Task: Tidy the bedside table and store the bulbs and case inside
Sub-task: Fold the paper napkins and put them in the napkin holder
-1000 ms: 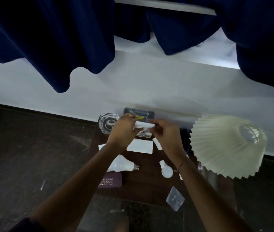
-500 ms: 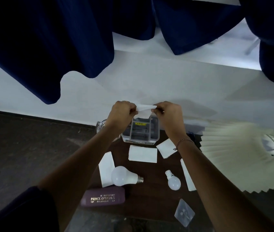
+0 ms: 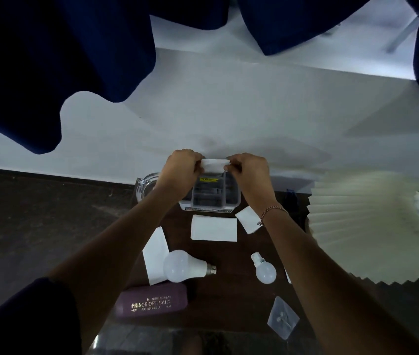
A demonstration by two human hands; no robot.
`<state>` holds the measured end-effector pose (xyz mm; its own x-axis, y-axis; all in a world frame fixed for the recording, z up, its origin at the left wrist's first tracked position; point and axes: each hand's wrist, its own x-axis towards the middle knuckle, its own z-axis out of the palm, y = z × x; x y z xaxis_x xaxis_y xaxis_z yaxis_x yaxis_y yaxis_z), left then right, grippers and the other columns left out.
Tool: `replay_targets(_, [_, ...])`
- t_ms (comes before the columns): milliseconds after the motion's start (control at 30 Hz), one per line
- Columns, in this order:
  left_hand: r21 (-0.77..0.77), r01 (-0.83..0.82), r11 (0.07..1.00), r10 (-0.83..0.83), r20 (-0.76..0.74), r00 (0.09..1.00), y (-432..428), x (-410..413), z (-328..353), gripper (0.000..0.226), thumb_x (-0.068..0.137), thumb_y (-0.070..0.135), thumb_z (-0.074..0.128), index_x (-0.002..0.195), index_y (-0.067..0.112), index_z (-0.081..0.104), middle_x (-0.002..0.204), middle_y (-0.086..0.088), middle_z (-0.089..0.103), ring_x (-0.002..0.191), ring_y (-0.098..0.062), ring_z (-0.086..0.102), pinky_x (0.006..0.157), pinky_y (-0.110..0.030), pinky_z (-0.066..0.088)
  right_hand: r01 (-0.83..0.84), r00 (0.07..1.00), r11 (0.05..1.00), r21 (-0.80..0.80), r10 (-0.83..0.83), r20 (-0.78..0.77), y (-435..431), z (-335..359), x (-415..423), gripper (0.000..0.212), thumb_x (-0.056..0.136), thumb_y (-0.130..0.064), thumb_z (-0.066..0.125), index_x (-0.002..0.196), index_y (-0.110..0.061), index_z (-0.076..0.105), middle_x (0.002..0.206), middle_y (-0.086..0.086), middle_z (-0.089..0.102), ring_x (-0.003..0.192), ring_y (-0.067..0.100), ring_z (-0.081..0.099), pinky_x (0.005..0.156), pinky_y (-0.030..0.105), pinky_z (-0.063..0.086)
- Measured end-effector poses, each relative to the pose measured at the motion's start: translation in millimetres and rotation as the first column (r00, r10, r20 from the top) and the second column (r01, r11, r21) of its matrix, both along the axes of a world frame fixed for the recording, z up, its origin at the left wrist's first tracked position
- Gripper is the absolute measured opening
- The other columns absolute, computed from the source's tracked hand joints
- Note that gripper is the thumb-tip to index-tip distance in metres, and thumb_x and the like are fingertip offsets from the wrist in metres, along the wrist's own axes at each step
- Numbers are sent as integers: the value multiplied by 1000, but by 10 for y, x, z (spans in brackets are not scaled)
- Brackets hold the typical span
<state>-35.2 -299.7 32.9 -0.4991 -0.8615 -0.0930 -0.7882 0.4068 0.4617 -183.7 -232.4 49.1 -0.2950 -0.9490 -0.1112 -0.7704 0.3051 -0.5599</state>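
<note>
Bedside table [image 3: 228, 290] showing dark smooth wood. Large bulb [image 3: 180, 269] looking matt white plastic, metal cap [image 3: 211, 270] shining. Case [image 3: 152, 302] appearing smooth, faintly glossy purple. Paper sheet [image 3: 214, 228] looking matt. Organizer box [image 3: 212, 198] showing clear plastic.

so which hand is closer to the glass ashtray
Left. The left hand sits just beside the glass ashtray, overlapping its rim in view; the right hand is beyond the grey organiser, both pinching the white paper.

Glass ashtray [image 3: 145, 187]: mostly hidden behind left forearm. Lampshade [image 3: 372, 226]: blurred, cut off by right edge. Organizer box [image 3: 213, 201]: far end covered by held paper [image 3: 213, 166]. 1 paper slip [image 3: 288, 276]: largely under right forearm. Case [image 3: 152, 302]: small print illegible.
</note>
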Motion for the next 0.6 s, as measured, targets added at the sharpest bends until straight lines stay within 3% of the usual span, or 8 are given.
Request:
replay_targets(67, [19, -18, 1000, 20, -75, 997, 29, 23, 34, 31, 84, 14, 61, 115, 11, 65, 101, -11, 69, 96, -27, 61, 85, -34, 48, 35, 997, 999, -12, -34, 71, 16, 8, 8, 26, 89, -11, 57, 113, -9, 65, 104, 9, 71, 93, 19, 66, 94, 29, 50])
replay_targets(167, [6, -76, 997, 76, -179, 981, 130, 98, 111, 41, 82, 11, 63, 123, 10, 59, 111, -12, 66, 101, -27, 61, 93, -35, 48, 68, 991, 997, -35, -64, 114, 93, 27, 6, 29, 88, -8, 58, 117, -8, 62, 103, 10, 71, 92, 19, 66, 95, 31, 50])
replay_targets(233, [-21, -150, 989, 140, -238, 961, 247, 182, 164, 40, 85, 14, 59, 125, 12, 57, 114, -11, 65, 103, -25, 60, 91, -33, 47, 114, 985, 990, -81, -101, 140, 184, 46, 10, 30, 87, -7, 60, 117, -7, 62, 102, 9, 71, 90, 17, 65, 93, 29, 51])
replay_targets(333, [1, -303, 953, 289, -310, 906, 488, 326, 213, 28, 89, 20, 52, 114, 14, 64, 101, -7, 69, 89, -18, 63, 83, -33, 54, 256, 959, 952, -167, -227, 172, 397, 91, 27, 26, 86, -11, 62, 111, -8, 65, 97, 6, 70, 82, 11, 63, 81, 18, 50])
replay_targets(467, [187, -457, 869, 492, -256, 832, 852, 452, 146, 23, 90, 11, 48, 95, 11, 70, 81, -2, 70, 64, -7, 59, 58, -7, 41, 475, 844, 868, -146, -403, 353, 806, 68, 104, 16, 88, -15, 60, 98, -6, 69, 83, 7, 70, 73, 15, 67, 73, 24, 54])
replay_targets(600, [543, -568, 619, 766, -256, 590, 1056, 440, 33, 29, 89, 0, 41, 91, 5, 70, 82, -6, 69, 76, -18, 63, 73, -28, 52, 562, 699, 821, 102, -537, 472, 1137, -201, 249, 16, 88, -17, 59, 97, -7, 69, 78, 3, 68, 73, 11, 65, 69, 22, 56])
